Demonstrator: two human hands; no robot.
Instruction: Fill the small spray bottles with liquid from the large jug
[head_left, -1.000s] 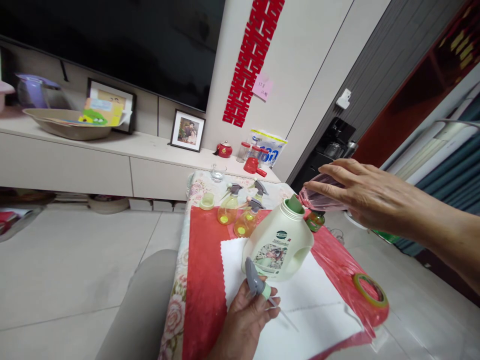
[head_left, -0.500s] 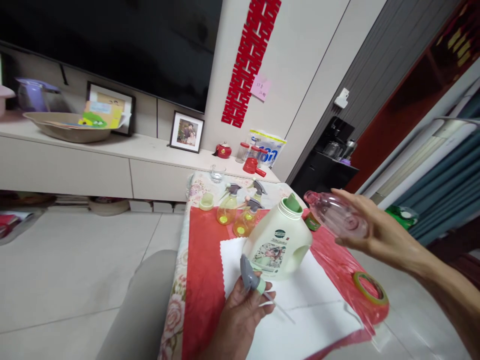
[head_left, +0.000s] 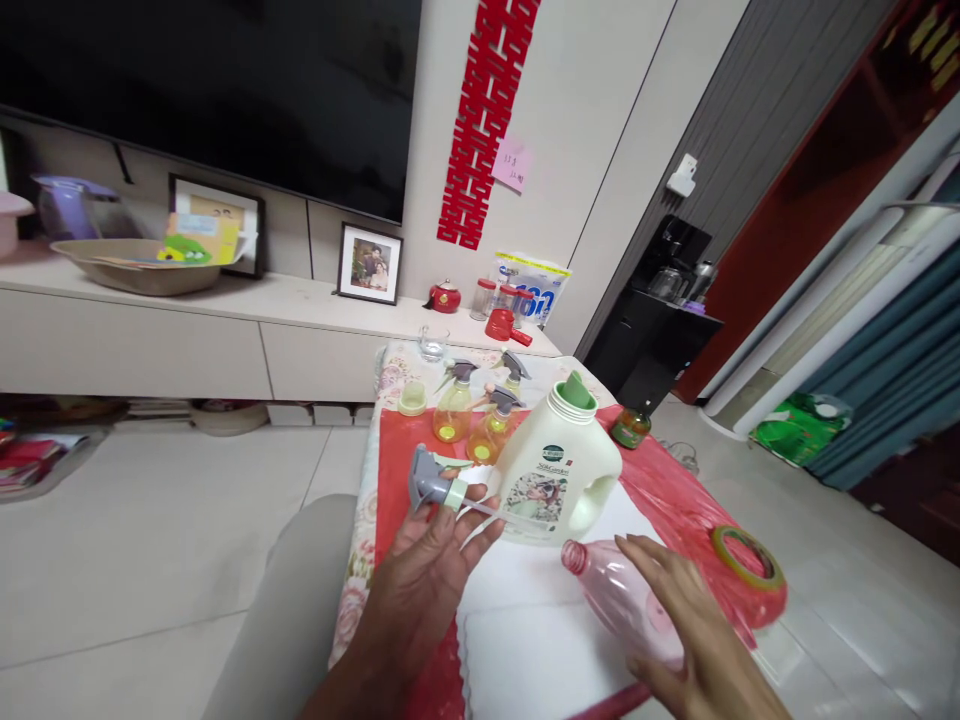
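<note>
In my left hand is a grey trigger spray head with a pale green collar; its thin clear tube points right, in front of the jug. My right hand grips a clear pink bottle, tilted with its uncapped threaded neck toward the left. Between and behind the hands stands a large pale green detergent jug, its cap off and a green spout in its mouth. Two spray bottles with yellow liquid, one of them the near spray bottle, stand left of the jug.
A white sheet lies over a red cover on the table. A pale green cap sits at the back left, a small brown jar behind the jug, and a tape roll at the right edge.
My right hand has brought the pink bottle down and left, from beside the jug's mouth to low over the white sheet. My left hand has moved up and left, turning the spray head.
</note>
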